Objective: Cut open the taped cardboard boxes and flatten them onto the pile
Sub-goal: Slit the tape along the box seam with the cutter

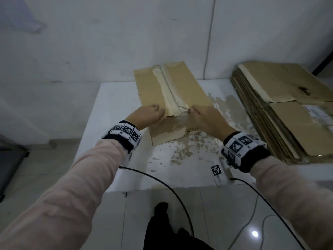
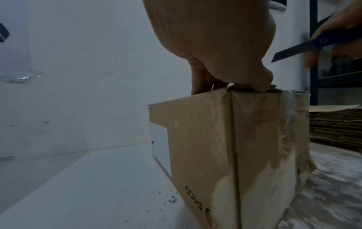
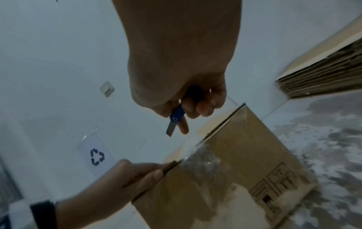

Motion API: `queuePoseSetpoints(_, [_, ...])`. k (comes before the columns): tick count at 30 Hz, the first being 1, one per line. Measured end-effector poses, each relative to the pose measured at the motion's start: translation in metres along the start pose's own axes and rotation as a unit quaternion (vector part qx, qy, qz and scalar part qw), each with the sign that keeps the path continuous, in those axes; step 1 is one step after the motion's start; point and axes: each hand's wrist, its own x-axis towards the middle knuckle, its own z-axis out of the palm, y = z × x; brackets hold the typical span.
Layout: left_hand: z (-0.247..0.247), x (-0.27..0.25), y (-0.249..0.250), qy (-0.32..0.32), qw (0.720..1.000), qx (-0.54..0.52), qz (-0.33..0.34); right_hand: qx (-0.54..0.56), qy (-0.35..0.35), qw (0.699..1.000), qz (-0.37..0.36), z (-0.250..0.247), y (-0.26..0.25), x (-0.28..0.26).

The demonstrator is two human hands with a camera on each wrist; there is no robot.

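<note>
A taped cardboard box stands on the white bench, near its middle, with the long taped seam of its top running away from the person. The left hand is at the near left corner of the box top; its grip is closed on the edge there, fingers over the top and thumb on the near face, as the left wrist view shows. The right hand is at the near end of the seam, its grip clenched round a small blue-handled knife with the blade out. In the right wrist view the blade points down and to the left, and there it shows clear of the cardboard; from the head view I cannot tell whether the tip touches the tape. Clear tape also wraps down the near face of the box. To the right on the bench lies the pile of flattened boxes, apart from the standing box. The bench surface between box and pile is worn and patchy. A black cable trails from the left wrist over the bench's near edge.
</note>
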Motion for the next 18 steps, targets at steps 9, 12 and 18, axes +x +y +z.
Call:
queuePoseSetpoints(9, [0.002, 0.003, 0.006, 0.063, 0.996, 0.051, 0.048, -0.017, -0.068, 0.996, -0.05, 0.036, 0.005, -0.013])
queuePoseSetpoints(12, [0.0, 0.004, 0.007, 0.08, 0.993, 0.06, 0.059, -0.026, -0.06, 0.996, -0.058, 0.041, 0.001, -0.012])
queuePoseSetpoints(18, [0.0, 0.003, 0.009, 0.087, 0.993, 0.048, 0.057, -0.075, -0.044, 0.996, 0.032, 0.041, -0.003, -0.006])
